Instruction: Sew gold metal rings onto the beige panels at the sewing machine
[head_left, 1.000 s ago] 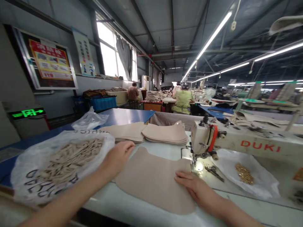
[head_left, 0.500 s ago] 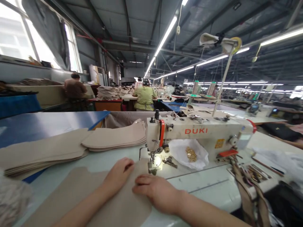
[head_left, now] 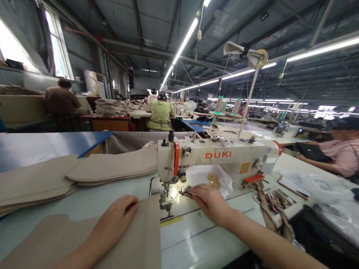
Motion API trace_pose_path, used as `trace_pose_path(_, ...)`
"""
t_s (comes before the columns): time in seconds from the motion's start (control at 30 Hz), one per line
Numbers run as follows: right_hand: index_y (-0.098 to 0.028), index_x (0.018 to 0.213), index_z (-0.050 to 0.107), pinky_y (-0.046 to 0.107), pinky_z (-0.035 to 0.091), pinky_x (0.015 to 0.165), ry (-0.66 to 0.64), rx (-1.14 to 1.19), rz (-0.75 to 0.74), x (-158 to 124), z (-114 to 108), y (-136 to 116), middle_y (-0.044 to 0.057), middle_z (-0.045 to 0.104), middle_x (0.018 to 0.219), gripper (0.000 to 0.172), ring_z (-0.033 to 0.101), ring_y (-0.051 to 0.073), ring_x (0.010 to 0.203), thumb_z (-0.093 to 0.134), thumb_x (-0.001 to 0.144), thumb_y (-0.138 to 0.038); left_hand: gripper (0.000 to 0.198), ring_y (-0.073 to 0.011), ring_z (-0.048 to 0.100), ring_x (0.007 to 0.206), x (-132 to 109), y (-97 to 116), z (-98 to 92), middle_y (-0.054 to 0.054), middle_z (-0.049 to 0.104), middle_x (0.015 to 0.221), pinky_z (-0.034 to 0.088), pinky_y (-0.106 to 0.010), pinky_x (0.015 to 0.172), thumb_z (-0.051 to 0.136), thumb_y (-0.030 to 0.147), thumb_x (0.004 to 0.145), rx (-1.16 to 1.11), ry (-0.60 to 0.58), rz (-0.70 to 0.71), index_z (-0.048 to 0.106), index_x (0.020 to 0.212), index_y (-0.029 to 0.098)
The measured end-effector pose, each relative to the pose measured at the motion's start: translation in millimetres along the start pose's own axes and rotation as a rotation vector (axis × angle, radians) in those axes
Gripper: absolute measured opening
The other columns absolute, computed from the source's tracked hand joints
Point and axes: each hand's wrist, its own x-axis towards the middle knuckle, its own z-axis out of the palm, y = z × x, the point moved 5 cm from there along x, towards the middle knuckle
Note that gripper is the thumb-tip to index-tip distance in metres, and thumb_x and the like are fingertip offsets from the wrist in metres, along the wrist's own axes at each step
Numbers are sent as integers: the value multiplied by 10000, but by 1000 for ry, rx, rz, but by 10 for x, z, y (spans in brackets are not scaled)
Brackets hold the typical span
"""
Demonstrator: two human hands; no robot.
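Note:
In the head view, a beige fabric panel (head_left: 134, 231) lies on the sewing machine's bed, its far edge just left of the needle area. My left hand (head_left: 119, 213) rests on it with curled fingers, gripping it near that far edge. My right hand (head_left: 210, 203) is to the right of the needle, its fingertips closed on small dark metal thread snips (head_left: 185, 191). The fingers partly hide the snips. Beyond them stands the white sewing machine (head_left: 193, 155), with a lit needle plate (head_left: 172, 193) under its needle.
Stacked beige panels (head_left: 117, 166) lie left of the machine. Gold-coloured metal pieces sit on white wrapping (head_left: 196, 173) under the machine arm. Straps (head_left: 263, 205) and a parts tray (head_left: 283, 198) are at right. A person in pink (head_left: 344, 153) sits at far right.
My right hand has left the panel and moved right and forward to the snips, closing its fingertips on them. My left hand stays on the panel. The view has turned right.

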Motion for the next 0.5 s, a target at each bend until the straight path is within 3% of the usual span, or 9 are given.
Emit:
trace_pose_path(0.1, -123, 1133, 594, 342, 421, 894, -4, -178, 209, -182, -251, 397, 128, 624, 1108, 327, 557, 247, 1020, 539, 831, -236, 287, -235, 627, 771, 45, 60, -112, -33, 694, 819, 479, -308, 729, 402, 426, 765, -26, 138, -53, 617, 772, 235)
trace_pose_path(0.2, -129, 1096, 608, 354, 430, 839, -123, -312, 254, -318, -289, 567, 115, 654, 1007, 353, 561, 270, 960, 610, 761, -238, 321, -237, 629, 771, 104, 190, -163, -31, 693, 870, 475, -306, 744, 392, 468, 772, -47, 228, -51, 605, 836, 237)
trace_pose_path(0.27, -166, 978, 652, 335, 417, 819, -163, -376, 262, -335, -279, 605, 82, 672, 918, 235, 568, 252, 918, 570, 759, -147, 322, -227, 631, 752, 135, 255, -129, -22, 691, 868, 473, -295, 738, 391, 477, 775, -63, 222, -26, 596, 855, 241)
trace_pose_path(0.33, -185, 879, 671, 308, 400, 820, -159, -407, 285, -289, -296, 636, 63, 678, 869, 237, 573, 228, 901, 516, 749, -62, 316, -217, 632, 732, 144, 260, -67, -16, 690, 852, 473, -281, 720, 392, 478, 776, -84, 195, -12, 588, 852, 241)
trace_pose_path(0.5, -145, 884, 665, 283, 409, 766, -76, -416, 387, -83, -495, 794, 109, 669, 903, 248, 587, 224, 888, 450, 784, -70, 311, -198, 636, 665, 128, 95, 26, 2, 680, 723, 470, -251, 644, 394, 472, 773, -135, 140, -64, 581, 855, 238)
